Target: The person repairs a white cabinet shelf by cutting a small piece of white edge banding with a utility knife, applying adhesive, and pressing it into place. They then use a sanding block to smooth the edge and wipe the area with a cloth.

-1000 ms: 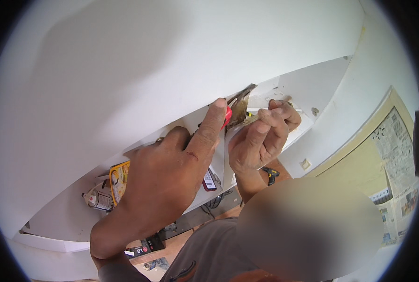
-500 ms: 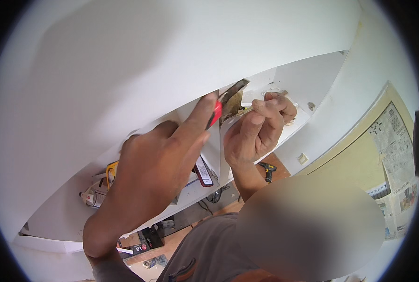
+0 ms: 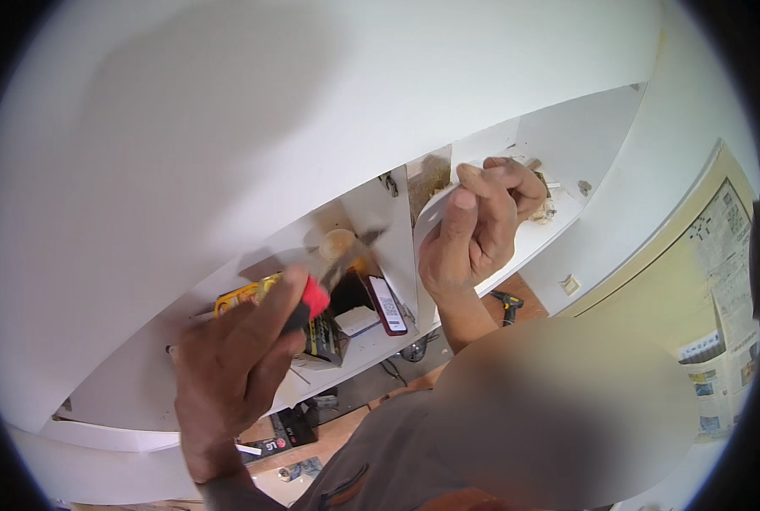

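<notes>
My left hand is closed around the red and black handle of a hand tool. Its dark metal end is smeared by motion over the shelf, so its exact kind does not show. Up at the right, my right hand has thumb and fingers curled together beside the curved white edge of a panel. Whatever lies between those fingers is hidden. Behind this hand is a rough brownish patch in the recess, with loose debris on the ledge.
On the shelf are a phone in a red case, a yellow box and a pale round object. Below lies a yellow and black power drill. Newspaper covers part of a yellowish panel at right. A blurred oval hides the lower right.
My left hand has drawn the tool down and left, away from the brownish patch and my right hand. My right hand stays curled at the panel edge. The view has shifted slightly.
</notes>
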### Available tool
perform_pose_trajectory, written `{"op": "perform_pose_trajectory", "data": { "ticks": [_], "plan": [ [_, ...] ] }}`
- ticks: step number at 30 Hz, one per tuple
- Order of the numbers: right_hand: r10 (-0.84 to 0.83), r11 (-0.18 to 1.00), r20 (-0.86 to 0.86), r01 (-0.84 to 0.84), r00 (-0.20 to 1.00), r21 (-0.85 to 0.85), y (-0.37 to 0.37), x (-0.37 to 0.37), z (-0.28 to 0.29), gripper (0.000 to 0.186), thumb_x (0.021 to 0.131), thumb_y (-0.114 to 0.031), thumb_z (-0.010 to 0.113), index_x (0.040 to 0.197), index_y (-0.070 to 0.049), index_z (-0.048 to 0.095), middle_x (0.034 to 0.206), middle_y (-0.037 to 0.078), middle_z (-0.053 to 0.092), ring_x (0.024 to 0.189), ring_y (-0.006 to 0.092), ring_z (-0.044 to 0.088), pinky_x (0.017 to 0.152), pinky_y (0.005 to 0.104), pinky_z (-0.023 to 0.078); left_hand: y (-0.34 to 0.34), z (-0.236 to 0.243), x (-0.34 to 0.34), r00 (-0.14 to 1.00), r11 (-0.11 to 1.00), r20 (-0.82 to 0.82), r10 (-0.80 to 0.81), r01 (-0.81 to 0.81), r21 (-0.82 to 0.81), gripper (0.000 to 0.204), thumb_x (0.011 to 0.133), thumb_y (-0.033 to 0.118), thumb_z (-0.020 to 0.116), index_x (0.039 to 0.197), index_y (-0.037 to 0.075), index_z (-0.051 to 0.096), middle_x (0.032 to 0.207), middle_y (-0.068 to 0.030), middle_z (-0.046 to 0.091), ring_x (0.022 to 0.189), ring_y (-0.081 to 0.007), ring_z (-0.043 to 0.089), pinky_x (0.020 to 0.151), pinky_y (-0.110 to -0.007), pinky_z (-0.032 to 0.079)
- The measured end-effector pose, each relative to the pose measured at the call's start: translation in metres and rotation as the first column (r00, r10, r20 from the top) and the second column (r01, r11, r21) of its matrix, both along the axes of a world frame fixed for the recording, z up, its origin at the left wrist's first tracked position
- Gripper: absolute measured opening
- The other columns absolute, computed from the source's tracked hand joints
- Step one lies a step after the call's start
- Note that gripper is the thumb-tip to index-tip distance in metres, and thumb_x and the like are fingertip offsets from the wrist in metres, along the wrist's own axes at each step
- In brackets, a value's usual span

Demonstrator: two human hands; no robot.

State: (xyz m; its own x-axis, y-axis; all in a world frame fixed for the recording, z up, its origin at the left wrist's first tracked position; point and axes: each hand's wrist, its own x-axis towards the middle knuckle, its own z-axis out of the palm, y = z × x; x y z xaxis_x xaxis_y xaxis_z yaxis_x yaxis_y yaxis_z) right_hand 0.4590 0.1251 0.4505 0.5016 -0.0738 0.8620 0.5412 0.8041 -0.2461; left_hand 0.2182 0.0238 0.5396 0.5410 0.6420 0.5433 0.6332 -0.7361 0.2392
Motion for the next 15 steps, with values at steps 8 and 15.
{"op": "perform_pose_trajectory", "data": {
  "ticks": [8, 15],
  "plan": [
    [0.43, 0.87, -0.285, -0.477, 0.857, -0.123, -0.01, -0.006, 0.019, 0.031, 0.092, -0.01, 0.082, 0.119, -0.003, 0.07, 0.104, 0.006, 0.062, 0.093, 0.0124, 0.057, 0.078, 0.0247, 0.047, -0.012, -0.065, -0.041, 0.942, 0.98, 0.303, 0.145, -0.095, -0.173, 0.052, 0.095, 0.019, 0.075, 0.142, -0.002, 0.063, 0.086, -0.0171, 0.074, 0.07, -0.0191, 0.071, 0.07, -0.03, 0.056],
    [0.59, 0.775, -0.285, -0.629, 0.756, -0.062, -0.007, 0.006, 0.02, 0.016, 0.093, -0.008, 0.082, 0.101, -0.002, 0.069, 0.097, 0.003, 0.064, 0.088, 0.0085, 0.056, 0.077, 0.0234, 0.046, 0.003, -0.084, -0.004, 0.711, 0.957, 0.681, 0.173, 0.043, -0.288, 0.05, 0.092, 0.02, 0.078, 0.135, -0.001, 0.064, 0.084, -0.0033, 0.07, 0.07, -0.009, 0.063, 0.063, -0.025, 0.05]
  ]
}}
